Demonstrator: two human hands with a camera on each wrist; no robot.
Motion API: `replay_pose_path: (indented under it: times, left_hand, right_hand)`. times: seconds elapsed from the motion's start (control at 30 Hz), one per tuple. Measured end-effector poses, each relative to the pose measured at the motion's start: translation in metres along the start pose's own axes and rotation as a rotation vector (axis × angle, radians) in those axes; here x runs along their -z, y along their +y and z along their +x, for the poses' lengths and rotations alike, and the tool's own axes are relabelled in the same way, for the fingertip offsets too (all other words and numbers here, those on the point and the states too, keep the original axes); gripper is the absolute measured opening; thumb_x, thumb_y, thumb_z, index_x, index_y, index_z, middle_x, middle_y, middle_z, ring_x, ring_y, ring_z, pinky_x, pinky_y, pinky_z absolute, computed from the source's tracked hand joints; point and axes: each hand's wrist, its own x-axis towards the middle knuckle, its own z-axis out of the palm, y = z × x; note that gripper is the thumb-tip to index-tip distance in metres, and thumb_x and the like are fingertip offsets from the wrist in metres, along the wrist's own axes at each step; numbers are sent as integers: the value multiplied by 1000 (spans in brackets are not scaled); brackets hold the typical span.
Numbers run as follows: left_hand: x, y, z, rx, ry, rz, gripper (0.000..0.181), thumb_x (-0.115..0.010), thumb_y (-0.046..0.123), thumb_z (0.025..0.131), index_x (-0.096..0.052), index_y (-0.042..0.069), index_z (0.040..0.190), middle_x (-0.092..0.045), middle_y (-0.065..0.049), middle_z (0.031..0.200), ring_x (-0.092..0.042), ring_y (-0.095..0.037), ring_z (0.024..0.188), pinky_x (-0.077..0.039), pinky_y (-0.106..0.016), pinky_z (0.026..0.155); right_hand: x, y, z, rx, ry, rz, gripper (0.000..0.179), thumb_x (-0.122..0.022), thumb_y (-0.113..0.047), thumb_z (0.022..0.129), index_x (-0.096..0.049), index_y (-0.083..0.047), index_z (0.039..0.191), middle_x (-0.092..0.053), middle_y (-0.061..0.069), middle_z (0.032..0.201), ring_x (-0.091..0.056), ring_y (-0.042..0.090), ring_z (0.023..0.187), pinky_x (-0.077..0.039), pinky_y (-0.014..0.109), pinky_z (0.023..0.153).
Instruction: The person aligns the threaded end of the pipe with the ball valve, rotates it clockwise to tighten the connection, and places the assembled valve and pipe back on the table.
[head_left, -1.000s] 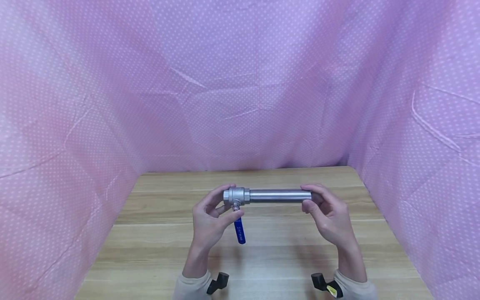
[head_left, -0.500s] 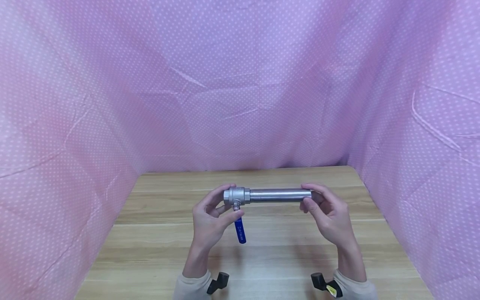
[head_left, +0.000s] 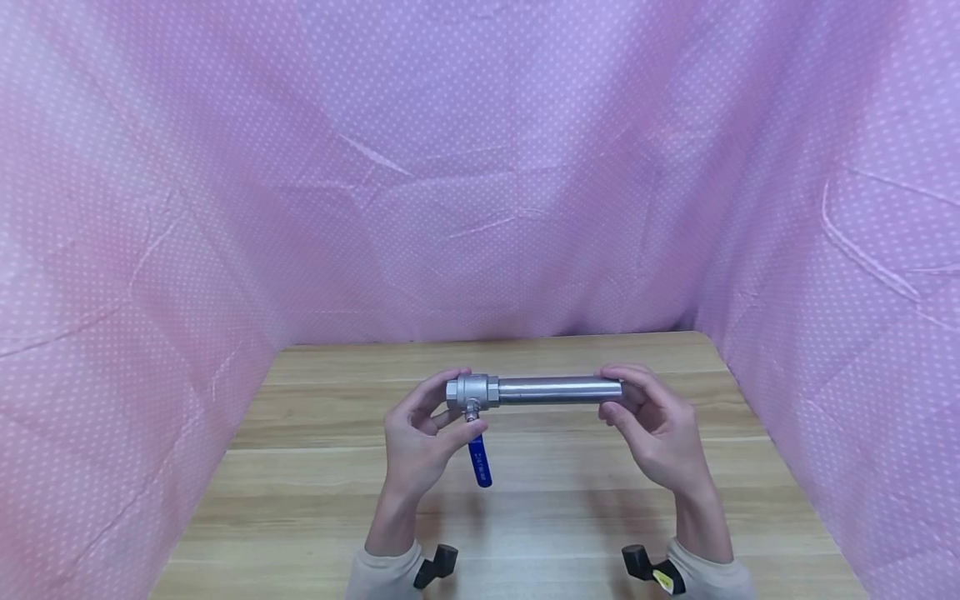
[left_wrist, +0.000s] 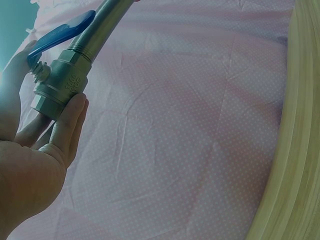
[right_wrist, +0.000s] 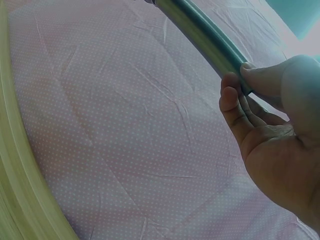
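My left hand grips a silver ball valve, its fingers round the body and its thumb at the base of the blue lever. That lever points down toward me in the head view. A smooth steel pipe runs level from the valve's right end, in line with it. In the left wrist view, some thread shows on the pipe where it enters the hexagonal end of the valve body. With thumb and fingertips, my right hand pinches the pipe's far end.
Below the hands lies a wood-grain table. Pink dotted cloth hangs behind it and along both sides. Black camera mounts sit at both wrists.
The right thumb and fingertips have shifted slightly on the pipe's end, the thumb going up and then back down. The left hand and the valve have stayed nearly still.
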Motion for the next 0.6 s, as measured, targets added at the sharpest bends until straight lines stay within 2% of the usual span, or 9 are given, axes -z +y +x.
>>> replay_pose_path:
  times: [0.3, 0.6]
  left_hand:
    - [-1, 3, 0, 24, 3, -3, 70, -90, -20, 79, -70, -3, 144, -73, -26, 145, -77, -17, 128, -68, -41, 110]
    - [0, 0, 0, 8, -2, -2, 70, -90, -20, 79, -70, -5, 144, -72, -29, 144, -77, -16, 127, -69, -40, 109]
  right_hand:
    - [0, 2, 0, 2, 14, -33, 49, -61, 40, 85, -61, 27, 133, -73, 12, 122, -76, 11, 90, -66, 18, 75]
    - [0, 3, -1, -3, 35, -92, 48, -63, 37, 86, -65, 23, 132, -73, 8, 98, -71, 10, 83, -63, 18, 71]
